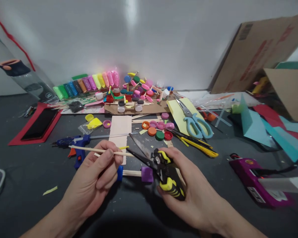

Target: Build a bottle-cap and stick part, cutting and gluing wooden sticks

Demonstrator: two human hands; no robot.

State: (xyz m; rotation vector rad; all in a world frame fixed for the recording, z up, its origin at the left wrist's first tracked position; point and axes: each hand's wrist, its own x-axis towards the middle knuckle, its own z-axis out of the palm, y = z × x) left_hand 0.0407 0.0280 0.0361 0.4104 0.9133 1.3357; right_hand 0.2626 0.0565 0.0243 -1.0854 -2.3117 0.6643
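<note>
Head view: above the tabletop (27, 172), a pale wooden stick (86, 149) sits pinched between the fingers of the left hand (98, 177); it looks light, stiff and easily snapped, so a gentle hold near its middle should suit. Further right, yellow-and-black shears (173, 182), blades parted near the stick's tip, lie in the right hand (195, 186), fingers wrapped around the handles; they look heavier and sharp, best held by those grips

Over the desk (27, 211), a stick (84, 148) is in the left hand (94, 180) and shears (173, 183) are in the right hand (195, 190); the glue gun (81, 145) lies behind the left hand; the phone (41, 125), farther left, lies before the bottle (37, 87). Scissors (187, 114) lie on a paper sheet (177, 114), behind the utility knife (203, 150).
</note>
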